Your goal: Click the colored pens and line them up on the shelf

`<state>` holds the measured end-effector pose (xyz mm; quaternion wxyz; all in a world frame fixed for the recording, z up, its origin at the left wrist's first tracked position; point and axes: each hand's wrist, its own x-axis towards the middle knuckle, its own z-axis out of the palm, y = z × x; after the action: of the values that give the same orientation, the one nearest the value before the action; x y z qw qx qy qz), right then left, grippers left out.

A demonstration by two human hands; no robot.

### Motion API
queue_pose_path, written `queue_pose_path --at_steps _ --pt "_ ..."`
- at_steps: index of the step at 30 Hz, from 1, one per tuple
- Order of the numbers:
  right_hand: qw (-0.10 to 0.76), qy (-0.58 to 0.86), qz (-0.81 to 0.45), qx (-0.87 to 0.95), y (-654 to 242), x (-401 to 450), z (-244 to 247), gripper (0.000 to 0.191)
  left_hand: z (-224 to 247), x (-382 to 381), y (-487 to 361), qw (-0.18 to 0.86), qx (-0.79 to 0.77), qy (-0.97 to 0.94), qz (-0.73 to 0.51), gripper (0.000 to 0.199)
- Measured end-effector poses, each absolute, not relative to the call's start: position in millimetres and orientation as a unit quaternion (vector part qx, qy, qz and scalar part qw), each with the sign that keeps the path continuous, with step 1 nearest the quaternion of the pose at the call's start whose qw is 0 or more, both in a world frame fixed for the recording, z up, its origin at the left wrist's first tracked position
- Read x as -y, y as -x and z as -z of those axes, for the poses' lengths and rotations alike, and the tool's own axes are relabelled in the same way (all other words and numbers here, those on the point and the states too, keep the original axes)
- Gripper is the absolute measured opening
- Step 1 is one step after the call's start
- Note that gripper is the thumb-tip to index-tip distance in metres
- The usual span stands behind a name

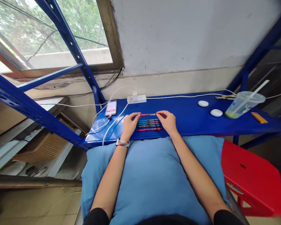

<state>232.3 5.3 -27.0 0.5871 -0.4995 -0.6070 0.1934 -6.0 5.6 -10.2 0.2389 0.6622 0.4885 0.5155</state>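
Fingers [137, 114] of left hand [130, 125] pinched on one end of pink pen [148, 114]; right hand [168, 122], thumb and fingertips closed on the other end. Pen sits crosswise between both grips; can't tell if it touches the blue table [187, 120]. Row of pens [148, 123] just nearer the body than the fingers. Power strip [140, 98] beyond them, cup [241, 104] well off right.
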Motion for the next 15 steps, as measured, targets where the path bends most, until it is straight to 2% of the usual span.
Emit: queue_pose_path --at_steps 4,8,15 --pt "0.513 0.529 -0.15 0.66 -235.0 -11.1 34.6 0.014 11.4 -7.8 8.3 0.183 -0.523 -0.688 -0.469 0.02" --pt "0.48 0.55 -0.132 0.671 -235.4 -12.5 38.4 0.021 14.8 -8.5 10.5 0.141 -0.534 -0.712 -0.433 0.021" --pt "0.502 0.537 -0.141 0.663 -233.7 -8.7 40.8 0.024 28.2 -18.4 15.0 0.153 -0.51 -0.717 -0.45 0.02"
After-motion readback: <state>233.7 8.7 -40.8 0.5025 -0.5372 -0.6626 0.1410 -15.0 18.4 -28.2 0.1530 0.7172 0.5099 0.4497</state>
